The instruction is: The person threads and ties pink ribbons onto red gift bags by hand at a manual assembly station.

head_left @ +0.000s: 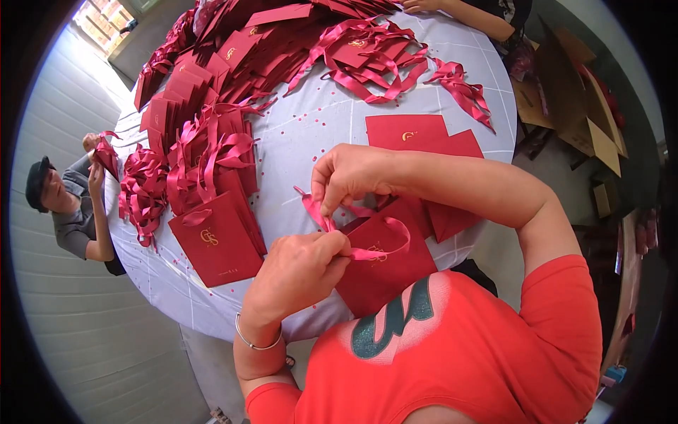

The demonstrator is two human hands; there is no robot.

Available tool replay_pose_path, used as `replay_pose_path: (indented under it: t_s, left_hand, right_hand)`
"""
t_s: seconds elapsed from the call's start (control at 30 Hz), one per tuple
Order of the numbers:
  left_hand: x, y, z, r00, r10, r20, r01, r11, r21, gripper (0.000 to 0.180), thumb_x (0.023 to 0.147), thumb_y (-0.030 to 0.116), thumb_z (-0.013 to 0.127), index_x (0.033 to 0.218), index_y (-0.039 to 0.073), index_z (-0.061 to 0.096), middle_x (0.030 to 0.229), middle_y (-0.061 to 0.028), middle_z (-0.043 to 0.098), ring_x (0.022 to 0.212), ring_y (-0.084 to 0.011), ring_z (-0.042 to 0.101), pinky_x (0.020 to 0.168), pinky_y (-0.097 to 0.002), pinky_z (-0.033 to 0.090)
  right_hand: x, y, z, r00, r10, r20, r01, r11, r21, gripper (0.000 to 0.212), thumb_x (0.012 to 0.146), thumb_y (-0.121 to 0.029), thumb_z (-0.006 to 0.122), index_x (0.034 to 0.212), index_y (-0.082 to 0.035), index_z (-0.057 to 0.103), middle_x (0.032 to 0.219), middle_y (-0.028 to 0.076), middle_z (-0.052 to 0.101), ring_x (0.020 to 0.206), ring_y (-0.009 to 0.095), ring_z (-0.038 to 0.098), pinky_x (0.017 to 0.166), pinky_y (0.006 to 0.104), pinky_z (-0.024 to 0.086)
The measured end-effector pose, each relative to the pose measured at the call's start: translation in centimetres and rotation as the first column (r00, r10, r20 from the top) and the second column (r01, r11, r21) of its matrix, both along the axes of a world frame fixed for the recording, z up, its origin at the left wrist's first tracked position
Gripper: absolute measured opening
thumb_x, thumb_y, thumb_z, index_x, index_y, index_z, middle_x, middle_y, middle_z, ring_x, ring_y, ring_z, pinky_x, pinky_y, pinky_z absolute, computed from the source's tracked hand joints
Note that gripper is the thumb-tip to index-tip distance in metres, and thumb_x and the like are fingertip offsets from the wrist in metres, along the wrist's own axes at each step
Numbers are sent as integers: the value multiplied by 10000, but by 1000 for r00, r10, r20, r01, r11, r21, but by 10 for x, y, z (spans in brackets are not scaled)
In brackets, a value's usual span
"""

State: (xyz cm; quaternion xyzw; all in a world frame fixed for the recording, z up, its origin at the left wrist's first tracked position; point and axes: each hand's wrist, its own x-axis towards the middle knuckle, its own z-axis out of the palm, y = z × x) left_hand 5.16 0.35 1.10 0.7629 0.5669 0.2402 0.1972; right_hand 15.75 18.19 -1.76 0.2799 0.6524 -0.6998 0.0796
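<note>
A dark red paper gift bag (401,274) with a gold emblem lies at the table edge in front of me. My left hand (300,272) is closed on its pink-red satin ribbon (371,253), which loops over the bag's front. Just above it, my right hand (349,177) pinches a length of the same ribbon between thumb and fingertips. Between the two hands the ribbon runs up and bends; whether it is knotted there I cannot make out. More flat red bags (406,131) lie under and beyond my right forearm, partly hidden by it.
Red bags with ribbon bows (215,240) stand stacked at left, with rows of bags (233,53) behind. Loose ribbons (462,88) and small red dots lie on the white tablecloth (304,138). One person (74,205) sits at left; another's arm (473,18) rests at top right. Cardboard boxes (565,92) stand at right.
</note>
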Motion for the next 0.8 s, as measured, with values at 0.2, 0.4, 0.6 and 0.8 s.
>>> replay_pose_path:
  t_s: [0.2,0.4,0.6,0.8]
  left_hand:
    - [-2,1,-3,997,22,75,-17,998,-63,76,790,42,647,812,59,577,662,-146,624,620,-356,631,550,-433,479]
    - [-1,2,-1,998,29,56,-23,994,-110,99,773,30,642,844,58,578,665,-150,625,634,-366,637,569,-442,486]
    - [-7,7,-1,969,155,195,-100,959,-266,143,795,30,650,887,21,541,701,-183,636,716,-397,647,623,-455,492]
    - [-20,11,-14,978,178,108,-157,972,-176,140,836,29,688,889,-5,563,696,-125,680,498,-200,643,501,-335,489]
  right_hand:
    - [-9,12,-9,992,-106,-63,110,993,54,250,646,9,831,814,-65,661,705,6,639,541,81,558,456,225,391]
    - [-18,40,-18,955,-253,-155,281,938,202,227,646,22,815,796,-51,661,727,39,681,546,100,604,477,244,453]
    - [3,30,-16,936,-113,-332,287,792,539,161,770,-95,760,875,5,688,788,75,699,606,130,632,562,288,502]
    - [61,12,9,948,-26,-318,253,667,701,186,853,-166,719,871,16,684,757,81,677,656,130,613,615,300,495]
